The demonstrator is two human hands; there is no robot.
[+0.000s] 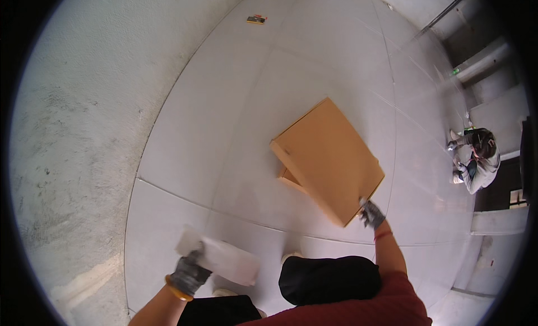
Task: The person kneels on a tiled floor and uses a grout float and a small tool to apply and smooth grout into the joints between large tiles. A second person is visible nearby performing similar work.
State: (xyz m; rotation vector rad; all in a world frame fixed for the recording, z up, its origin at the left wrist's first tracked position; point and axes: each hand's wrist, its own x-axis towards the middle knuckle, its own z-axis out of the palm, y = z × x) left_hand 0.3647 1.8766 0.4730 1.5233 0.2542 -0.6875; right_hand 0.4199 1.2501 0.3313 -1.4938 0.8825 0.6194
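Observation:
My left hand (pixel 191 273), in a grey glove with an orange cuff, grips a white rectangular sheet (pixel 232 262) at its edge, thumb on top. The sheet is blurred, so I cannot tell if it is paper or something stiffer. My right hand (pixel 371 214), also grey-gloved, is closed on the near right corner of a flat brown cardboard box (pixel 330 158). The box is tilted. Another piece of brown cardboard (pixel 291 181) shows from beneath its left side, mostly hidden.
Pale floor (pixel 224 130) with seams spreads around me. A rough whitish wall (pixel 84 141) runs along the left. Far off lies a small yellow and dark item (pixel 256 19). At the right another person (pixel 476 158) crouches by doorways.

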